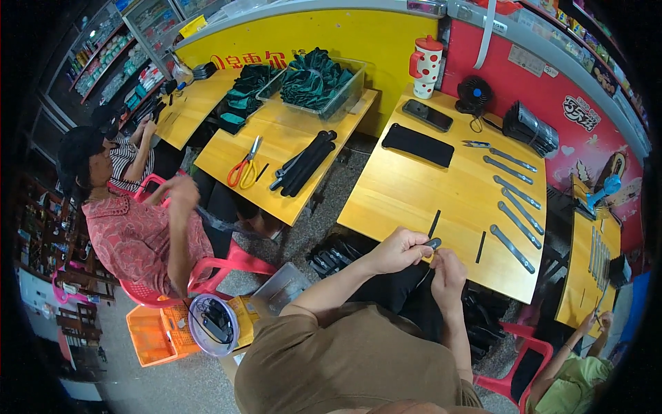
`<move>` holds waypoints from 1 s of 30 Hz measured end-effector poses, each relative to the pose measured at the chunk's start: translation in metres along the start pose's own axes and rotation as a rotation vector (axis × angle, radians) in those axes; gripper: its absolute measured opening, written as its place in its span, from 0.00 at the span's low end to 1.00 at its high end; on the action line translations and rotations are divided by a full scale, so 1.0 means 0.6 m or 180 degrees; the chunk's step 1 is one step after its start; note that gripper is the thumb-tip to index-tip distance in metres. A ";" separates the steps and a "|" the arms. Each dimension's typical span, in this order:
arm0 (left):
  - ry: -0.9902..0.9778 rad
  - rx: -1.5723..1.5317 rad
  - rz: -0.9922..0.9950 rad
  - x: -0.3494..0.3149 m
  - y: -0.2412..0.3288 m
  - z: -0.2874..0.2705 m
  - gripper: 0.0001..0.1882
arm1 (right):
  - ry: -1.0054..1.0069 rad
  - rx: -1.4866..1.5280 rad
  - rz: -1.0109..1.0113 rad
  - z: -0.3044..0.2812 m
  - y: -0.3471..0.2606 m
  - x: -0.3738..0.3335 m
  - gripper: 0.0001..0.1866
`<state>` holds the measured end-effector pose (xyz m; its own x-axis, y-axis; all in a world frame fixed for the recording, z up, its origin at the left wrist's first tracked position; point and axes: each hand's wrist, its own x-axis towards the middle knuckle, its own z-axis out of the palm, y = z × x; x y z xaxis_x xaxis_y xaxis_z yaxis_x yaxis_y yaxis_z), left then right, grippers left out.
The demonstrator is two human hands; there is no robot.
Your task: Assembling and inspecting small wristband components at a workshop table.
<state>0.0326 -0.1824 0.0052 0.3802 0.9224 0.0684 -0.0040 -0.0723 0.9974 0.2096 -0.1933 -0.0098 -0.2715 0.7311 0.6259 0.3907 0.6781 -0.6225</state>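
Close together at the near edge of the yellow table [386,186], both my hands are closed on a dark strap with a rounded end [433,243]. My left hand [401,251] pinches that end between thumb and fingers. Just below it, my right hand [448,274] has its fingers gathered on the strap; most of its length is hidden. Beyond my hands lies a thin black strip [434,222], with another black strip [480,247] to the right. Several grey-black straps [513,250] with round metal-looking dots lie along the table's right side. Small snips [476,144] touch the farthest one.
A black folded cloth [418,145], a phone [427,114], a dotted tumbler [426,67], a small fan [474,93] and a black strap bundle [529,130] stand toward the back. Left, another table holds scissors [243,172] and a bin of green fabric [338,103]. Co-workers sit on both sides.
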 end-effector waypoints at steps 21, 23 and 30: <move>0.0654 -0.0191 -0.0615 -0.037 -0.010 -0.014 0.11 | 0.1627 -0.0263 0.0393 -0.095 0.003 0.033 0.05; 0.0590 -0.0174 -0.0304 -0.018 0.012 0.000 0.09 | 0.0923 -0.0617 -0.0200 -0.037 -0.030 0.037 0.13; 0.0246 -0.1322 -0.0492 -0.019 0.016 0.013 0.11 | 0.0629 -0.0874 -0.0457 0.032 -0.026 0.020 0.17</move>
<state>0.0354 -0.1964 0.0139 0.3354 0.9372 -0.0962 -0.3296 0.2124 0.9199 0.1836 -0.1938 -0.0017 -0.1761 0.5830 0.7932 0.5898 0.7076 -0.3891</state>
